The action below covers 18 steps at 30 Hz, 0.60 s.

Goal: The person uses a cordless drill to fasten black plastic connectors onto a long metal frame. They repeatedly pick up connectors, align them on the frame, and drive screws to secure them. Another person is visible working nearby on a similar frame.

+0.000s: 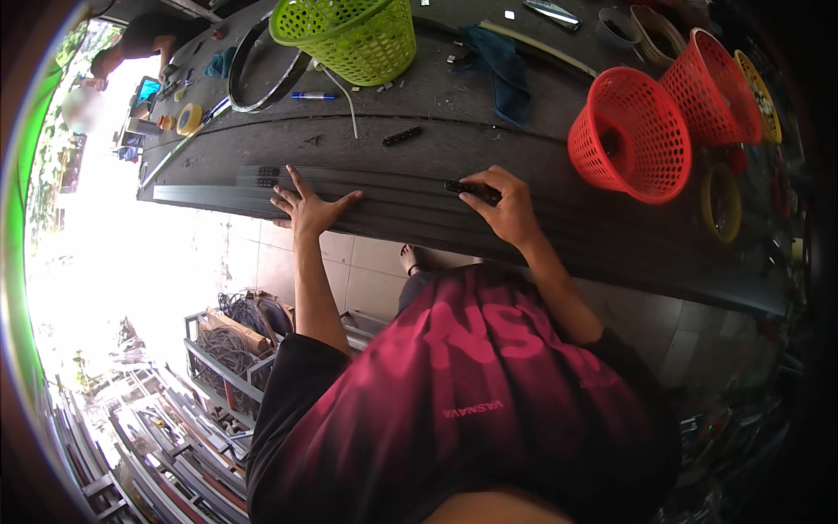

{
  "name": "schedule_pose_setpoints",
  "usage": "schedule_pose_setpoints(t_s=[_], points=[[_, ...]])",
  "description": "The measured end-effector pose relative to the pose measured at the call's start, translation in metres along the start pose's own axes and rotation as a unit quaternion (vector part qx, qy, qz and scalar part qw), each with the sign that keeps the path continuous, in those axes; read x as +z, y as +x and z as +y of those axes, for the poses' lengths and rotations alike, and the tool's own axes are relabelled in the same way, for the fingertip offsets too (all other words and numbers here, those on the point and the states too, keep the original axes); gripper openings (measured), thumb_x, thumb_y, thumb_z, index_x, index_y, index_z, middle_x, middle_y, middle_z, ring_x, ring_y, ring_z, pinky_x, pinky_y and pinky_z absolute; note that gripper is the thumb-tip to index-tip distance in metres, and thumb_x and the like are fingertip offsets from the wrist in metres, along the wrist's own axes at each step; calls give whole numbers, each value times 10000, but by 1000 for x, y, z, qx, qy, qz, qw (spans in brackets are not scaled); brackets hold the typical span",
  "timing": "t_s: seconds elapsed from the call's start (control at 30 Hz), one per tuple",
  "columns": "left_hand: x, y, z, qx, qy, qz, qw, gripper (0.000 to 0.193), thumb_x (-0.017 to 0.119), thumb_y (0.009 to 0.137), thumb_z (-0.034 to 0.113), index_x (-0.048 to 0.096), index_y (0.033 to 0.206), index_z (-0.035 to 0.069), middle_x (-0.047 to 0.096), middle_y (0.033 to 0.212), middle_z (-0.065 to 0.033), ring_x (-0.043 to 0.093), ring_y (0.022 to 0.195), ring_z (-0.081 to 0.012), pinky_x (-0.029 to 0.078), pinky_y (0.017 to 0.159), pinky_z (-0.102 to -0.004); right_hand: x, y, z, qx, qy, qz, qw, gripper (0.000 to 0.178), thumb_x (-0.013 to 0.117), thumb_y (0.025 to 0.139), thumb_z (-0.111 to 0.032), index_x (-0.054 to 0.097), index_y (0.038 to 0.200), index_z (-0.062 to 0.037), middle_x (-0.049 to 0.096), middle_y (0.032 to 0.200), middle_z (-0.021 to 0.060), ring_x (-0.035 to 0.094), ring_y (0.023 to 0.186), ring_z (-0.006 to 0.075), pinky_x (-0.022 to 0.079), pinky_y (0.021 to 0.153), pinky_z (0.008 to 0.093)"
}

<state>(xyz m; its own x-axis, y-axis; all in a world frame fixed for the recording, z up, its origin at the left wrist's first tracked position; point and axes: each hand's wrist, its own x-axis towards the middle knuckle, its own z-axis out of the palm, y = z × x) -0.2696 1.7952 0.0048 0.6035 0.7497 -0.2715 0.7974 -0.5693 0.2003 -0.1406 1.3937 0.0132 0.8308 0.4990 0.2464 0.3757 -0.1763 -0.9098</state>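
- Dark worktop (pixel 288 133) fills the upper view, carrying long strips (pixel 393 197) along its near edge, presumably kept there for easy reach.
- Left hand (pixel 310 212) rests on the strips, its grip spread wide, probably to steady them.
- Right hand (pixel 508 204) has its grip pinching a black piece (pixel 454 186) over the strips, one end poking out, perhaps for control; contact with them is unclear.
- Green basket (pixel 349 45) and red basket (pixel 642 131) stand farther back, seemingly out of the hands' way.
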Motion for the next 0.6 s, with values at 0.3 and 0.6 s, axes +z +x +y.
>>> schedule_pose_setpoints(t_s=[0.3, 0.6], points=[[-4, 6, 1, -14, 36, -25, 999, 1914, 942, 508, 1006, -215, 1858, 298, -98, 1851, -487, -123, 1722, -682, 148, 1298, -894, -1, -3, 6, 4, 35, -2, 999, 241, 952, 945, -80, 881, 1175, -79, 679, 913, 9, 608, 797, 114, 496, 735, 304], [-19, -39, 29, 30, -15, 83, 996, 1710, 1044, 568, 841, 75, 1893, 364, 229, 1830, -456, 265, 1699, -628, 303, 1268, -873, -2, -3, 11, 5, 56, -4, 998, 217, 945, 953, -80, 873, 1156, -64, 730, 951, 21, 658, 807, 124, 527, 741, 314]])
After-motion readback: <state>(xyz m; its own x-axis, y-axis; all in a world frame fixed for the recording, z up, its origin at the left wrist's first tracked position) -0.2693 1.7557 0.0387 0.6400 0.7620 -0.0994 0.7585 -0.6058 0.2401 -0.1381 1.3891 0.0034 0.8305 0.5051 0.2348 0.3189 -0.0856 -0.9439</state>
